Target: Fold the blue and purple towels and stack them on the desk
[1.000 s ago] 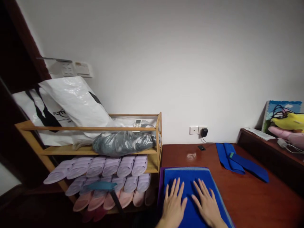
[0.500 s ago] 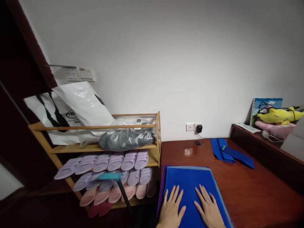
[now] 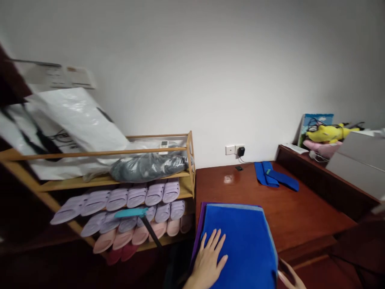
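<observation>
A stack of folded cloths lies on the brown wooden table point(image 3: 216, 184), with a blue cloth point(image 3: 240, 237) on top. A purple cloth point(image 3: 197, 241) peeks out along its left side, and a grey-blue edge point(image 3: 273, 235) shows at the right. My left hand point(image 3: 208, 260) rests flat on the left part of the blue cloth, fingers spread. At the stack's lower right edge is my right hand point(image 3: 291, 277), largely cut off by the frame. Its visible fingers are apart, beside the cloth; whether they touch it I cannot tell.
Blue fabric strips point(image 3: 267, 175) lie at the back of the table. To the left stands a wooden rack point(image 3: 188, 176) of slippers and bags. A raised ledge on the right holds a yellow plush toy point(image 3: 326, 133) and grey boxes point(image 3: 357, 160).
My right hand has left the top of the blue cloth and moved right and down to the stack's edge. My left hand stays on the cloth. The view has shifted.
</observation>
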Demonstrator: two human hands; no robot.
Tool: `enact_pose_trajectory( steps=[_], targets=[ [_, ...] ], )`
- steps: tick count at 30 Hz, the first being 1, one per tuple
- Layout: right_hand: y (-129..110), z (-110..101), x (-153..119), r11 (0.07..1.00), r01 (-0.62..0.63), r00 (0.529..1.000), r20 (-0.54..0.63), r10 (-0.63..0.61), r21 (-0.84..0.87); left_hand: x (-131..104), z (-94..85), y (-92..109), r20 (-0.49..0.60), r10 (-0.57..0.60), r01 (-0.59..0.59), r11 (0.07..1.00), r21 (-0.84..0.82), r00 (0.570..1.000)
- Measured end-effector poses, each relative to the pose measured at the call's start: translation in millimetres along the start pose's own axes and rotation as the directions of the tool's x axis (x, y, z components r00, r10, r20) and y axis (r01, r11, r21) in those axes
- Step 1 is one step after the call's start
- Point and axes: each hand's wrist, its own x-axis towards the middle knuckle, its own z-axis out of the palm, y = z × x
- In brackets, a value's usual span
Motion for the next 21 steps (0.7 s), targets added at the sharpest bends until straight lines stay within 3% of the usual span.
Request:
enact_pose_trajectory(
  steps=[2, 5, 7, 9, 12, 16, 18, 21],
  targets=[
    [-23, 14, 2, 0.983, -0.068, 0.997, 0.057, 0.059, 0.169, -1, 1.7, 3, -0.002, -0.016, 0.016, 0.999, 0.029, 1.0],
    [-50, 32, 6, 0.9, -0.25, 0.939, 0.317, 0.136, 0.357, -4, 2.3, 7, 0.019, -0.051, 0.05, 0.998, 0.042, 0.999],
    [-59, 38, 5, 0.852, -0.345, 0.881, 0.449, 0.149, 0.393, -5, 1.3, 8, 0.04, -0.06, 0.059, 0.998, 0.035, 0.997],
    [-64, 40, 1, 0.849, -0.366, 0.857, 0.494, 0.148, 0.381, -6, -0.6, 6, 0.055, -0.052, 0.051, 0.998, 0.023, 0.997],
    [-79, 33, -7, 0.877, -0.296, 0.879, 0.467, 0.095, 0.379, -5, -3.9, 0, 0.074, -0.011, 0.01, 1.0, 0.007, 0.997],
    [-113, 10, -8, 0.912, -0.176, 0.955, 0.29, 0.067, 0.37, 3, -0.7, -4, 0.045, -0.055, 0.054, 0.998, 0.033, 0.997],
    [-126, -16, -4, 0.914, -0.177, 0.971, 0.219, 0.1, 0.364, 8, 6.4, -4, 0.053, -0.108, 0.106, 0.993, 0.045, 0.993],
    [-126, -78, 1, 0.915, -0.2, 0.979, 0.11, 0.172, 0.35, 13, 20.2, -4, 0.089, -0.157, 0.152, 0.986, 0.065, 0.984]
  ],
)
